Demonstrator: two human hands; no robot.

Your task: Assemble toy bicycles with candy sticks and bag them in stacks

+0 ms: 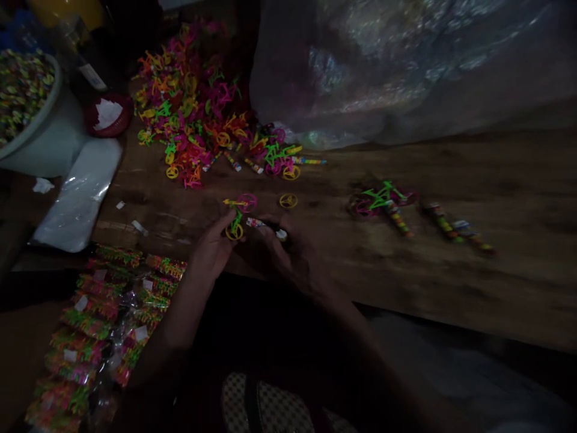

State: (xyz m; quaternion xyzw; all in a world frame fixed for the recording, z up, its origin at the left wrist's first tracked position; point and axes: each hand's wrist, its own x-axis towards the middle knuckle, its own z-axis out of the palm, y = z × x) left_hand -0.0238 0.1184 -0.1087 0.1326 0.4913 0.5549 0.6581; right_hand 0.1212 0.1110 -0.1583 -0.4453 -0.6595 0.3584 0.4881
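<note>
My left hand is closed on a small plastic toy bicycle with green, yellow and pink parts, near the table's front edge. Just right of it, my right hand grips a slim printed candy tube; part of the tube is hidden by the fingers. A loose yellow toy wheel lies on the wood a little beyond my right hand. Further right rests a green-framed toy bicycle with a candy tube beside it.
A heap of bright toy bicycle parts covers the back left, near a large plastic bag. More candy tubes lie right. At left stand a white bucket, a red basket and clear bags; packed toys hang below.
</note>
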